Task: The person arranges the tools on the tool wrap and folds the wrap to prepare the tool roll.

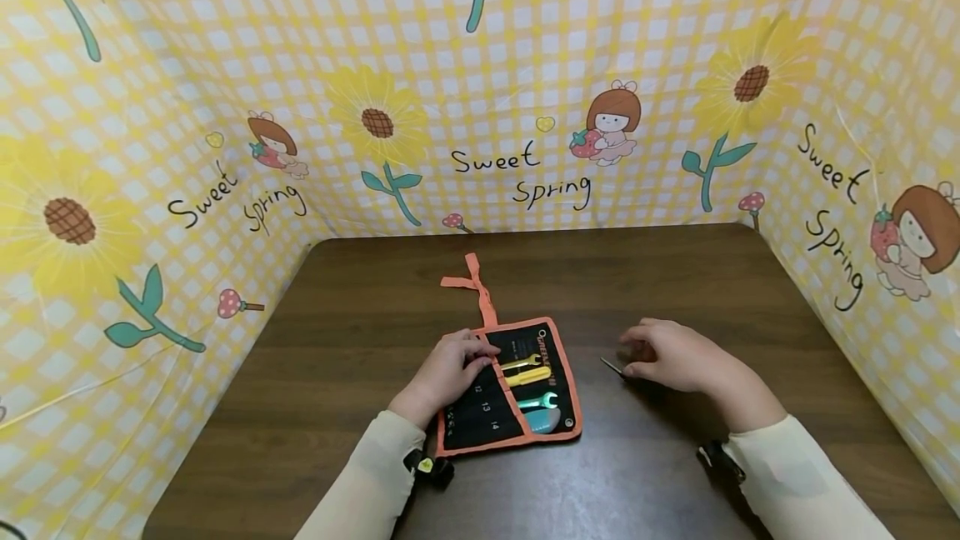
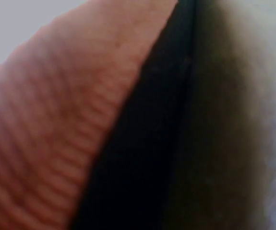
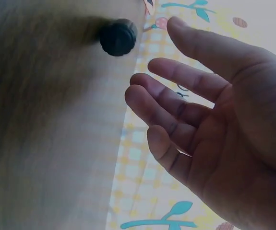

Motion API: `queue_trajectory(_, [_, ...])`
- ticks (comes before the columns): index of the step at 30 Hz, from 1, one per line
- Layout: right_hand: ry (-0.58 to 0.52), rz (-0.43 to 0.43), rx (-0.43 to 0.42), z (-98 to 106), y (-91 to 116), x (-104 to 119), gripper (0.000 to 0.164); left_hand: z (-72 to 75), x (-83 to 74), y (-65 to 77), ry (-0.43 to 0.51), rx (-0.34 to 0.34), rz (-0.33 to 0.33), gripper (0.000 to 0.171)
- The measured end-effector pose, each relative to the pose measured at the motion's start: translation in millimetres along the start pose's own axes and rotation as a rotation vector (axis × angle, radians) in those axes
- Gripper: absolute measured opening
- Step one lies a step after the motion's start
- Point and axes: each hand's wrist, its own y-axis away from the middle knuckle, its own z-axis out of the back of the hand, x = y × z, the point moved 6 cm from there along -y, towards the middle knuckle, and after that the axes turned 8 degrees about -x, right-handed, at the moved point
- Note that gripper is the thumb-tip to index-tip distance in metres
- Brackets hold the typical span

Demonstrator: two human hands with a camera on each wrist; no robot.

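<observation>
Left hand (image 1: pixel 448 365) on tool pouch (image 1: pixel 480 430), can't tell if pinching; right grip (image 1: pixel 678 359) apart, beside black-handled tool (image 3: pixel 118 38) on desk (image 1: pixel 352 340). Seemingly pickup stage: next, pinch it.

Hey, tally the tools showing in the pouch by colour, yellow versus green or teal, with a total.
Yellow: 2 (yellow wrench, yellow handle-like piece)
Green or teal: 2 (green wrench, teal rounded piece)
Total: 4

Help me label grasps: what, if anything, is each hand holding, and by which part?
The right hand holds nothing. The left hand touches the tool pouch at its orange-trimmed pocket edge; whether it pinches that edge cannot be told.
</observation>
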Motion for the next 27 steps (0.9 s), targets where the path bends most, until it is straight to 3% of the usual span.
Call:
queue_trajectory(8, [-0.103, -0.052, 0.082, -6, 11, -7, 0.036, 1.5, -3.1, 0.4, -0.018, -0.018, 0.015, 0.017])
queue_trajectory(15, [-0.161, -0.042, 0.092, -10, 14, -11, 0.03, 0.7, 0.5, 1.9, -0.049, -0.045, 0.052, 0.014])
queue_trajectory(27, [-0.212, -0.076, 0.113, -16, 17, -26, 0.027, 1.1, -1.6, 1.9, -0.046, -0.075, 0.009, 0.017])
